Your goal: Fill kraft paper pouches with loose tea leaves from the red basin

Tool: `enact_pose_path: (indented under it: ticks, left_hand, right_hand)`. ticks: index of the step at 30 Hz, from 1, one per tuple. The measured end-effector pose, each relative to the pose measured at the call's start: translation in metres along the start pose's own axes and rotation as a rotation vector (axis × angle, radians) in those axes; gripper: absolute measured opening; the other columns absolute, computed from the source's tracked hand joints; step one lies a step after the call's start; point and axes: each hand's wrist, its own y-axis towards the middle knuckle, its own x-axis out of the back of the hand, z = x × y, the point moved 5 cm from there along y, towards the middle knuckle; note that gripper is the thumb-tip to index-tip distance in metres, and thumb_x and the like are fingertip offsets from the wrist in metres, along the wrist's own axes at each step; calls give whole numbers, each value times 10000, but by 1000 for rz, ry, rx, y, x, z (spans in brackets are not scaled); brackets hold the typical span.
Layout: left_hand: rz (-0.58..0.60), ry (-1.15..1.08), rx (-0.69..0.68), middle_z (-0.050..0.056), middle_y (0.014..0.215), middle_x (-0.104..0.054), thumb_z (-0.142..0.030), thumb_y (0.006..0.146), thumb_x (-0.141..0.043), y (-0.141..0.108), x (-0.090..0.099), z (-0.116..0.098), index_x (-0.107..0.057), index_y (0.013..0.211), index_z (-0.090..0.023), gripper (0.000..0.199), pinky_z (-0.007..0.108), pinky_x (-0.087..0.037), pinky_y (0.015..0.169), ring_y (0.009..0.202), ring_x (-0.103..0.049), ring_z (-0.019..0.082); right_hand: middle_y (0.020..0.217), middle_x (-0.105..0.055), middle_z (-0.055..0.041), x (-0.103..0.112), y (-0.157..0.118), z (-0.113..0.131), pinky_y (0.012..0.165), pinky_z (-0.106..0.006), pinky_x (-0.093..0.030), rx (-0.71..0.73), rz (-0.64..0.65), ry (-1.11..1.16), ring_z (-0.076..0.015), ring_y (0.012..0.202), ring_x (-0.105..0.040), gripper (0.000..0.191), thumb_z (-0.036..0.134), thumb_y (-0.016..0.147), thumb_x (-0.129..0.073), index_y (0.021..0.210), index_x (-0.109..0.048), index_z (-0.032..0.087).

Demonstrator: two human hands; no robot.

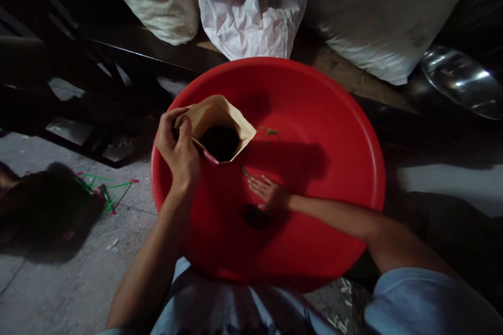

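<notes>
Watching from afar, I see the red basin (346,131) across mid-frame. The paper bag (212,115) stands open-mouthed over its upper-left part, the left hand (178,146) gripping its edge; its inside is dark, so I cannot tell how full. The right hand (271,194), fingers stretched, lies low-centre in the basin, holding nothing I can see. Greenish scraps (271,131) remain near frame centre: I judge the work unfinished.

Pale blue shirt (220,303) is worn, creased | short sleeve (416,298) at right is hemmed above the elbow | dark print (261,330) is glimpsed at the near edge | left hand (179,144) and right hand (271,194) are bared
</notes>
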Motion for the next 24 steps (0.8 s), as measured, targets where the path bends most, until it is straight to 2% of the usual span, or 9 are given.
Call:
enact_pose_path:
  ticks: [3, 5, 8, 10, 15, 19, 24]
  left_hand:
    - [12, -18, 23, 10, 1017, -737, -139, 945, -592, 0, -2, 0, -712, 1012, -200, 150, 338, -557, 963, 1027, -704, 177]
    - [6, -36, 29, 20, 1018, -743, -142, 948, -588, -1, -2, 0, -715, 1018, -192, 153, 331, -553, 953, 1020, -706, 176]
    - [-13, -55, 20, 29, 1028, -754, -130, 941, -596, -4, -1, 0, -723, 1019, -187, 159, 326, -548, 940, 1004, -706, 178]
    - [-1, -78, 16, 34, 1069, -761, -134, 959, -586, -7, -2, 0, -715, 1028, -195, 158, 332, -550, 970, 1036, -711, 183]
    - [31, -108, 27, 29, 1119, -766, -140, 985, -571, -10, -3, 2, -700, 1044, -214, 160, 332, -554, 1022, 1100, -719, 181]
    - [-4, -180, 12, 35, 1118, -775, -134, 983, -586, -10, -6, 2, -711, 1038, -205, 154, 343, -553, 1029, 1091, -724, 185]
    - [-1, -194, -2, 27, 1135, -773, -131, 986, -583, -9, -11, 5, -710, 1060, -209, 166, 362, -550, 1063, 1116, -728, 194]
  right_hand:
    - [1672, -430, -192, -15, -1, 32, 1348, -558, -245, 226, 119, 145, -318, 1591, -372, 720, 418, 1026, -577, 1650, -402, 107]
    - [1685, -427, -144, -17, -5, 42, 1349, -461, -288, 300, 180, 201, -259, 1587, -388, 737, 413, 1021, -597, 1673, -369, 154]
    - [1730, -304, -201, -13, -7, 37, 1325, -430, -336, 227, 181, 238, -255, 1629, -287, 776, 403, 1049, -547, 1696, -268, 79]
    - [1739, -269, -216, -16, -6, 35, 1329, -444, -319, 175, 172, 287, -264, 1646, -231, 759, 374, 1058, -520, 1695, -256, 57]
    - [1724, -312, -223, -37, 9, 58, 1355, -498, -219, 282, 184, 470, -289, 1655, -184, 762, 421, 1041, -554, 1673, -325, 63]
    - [1742, -287, -192, -41, 23, 69, 1344, -464, -261, 263, 189, 505, -257, 1653, -201, 673, 387, 1081, -491, 1674, -344, 103]
    - [1740, -316, -172, -40, 45, 79, 1329, -440, -285, 112, 177, 491, -252, 1621, -311, 599, 353, 1114, -435, 1660, -375, 114]
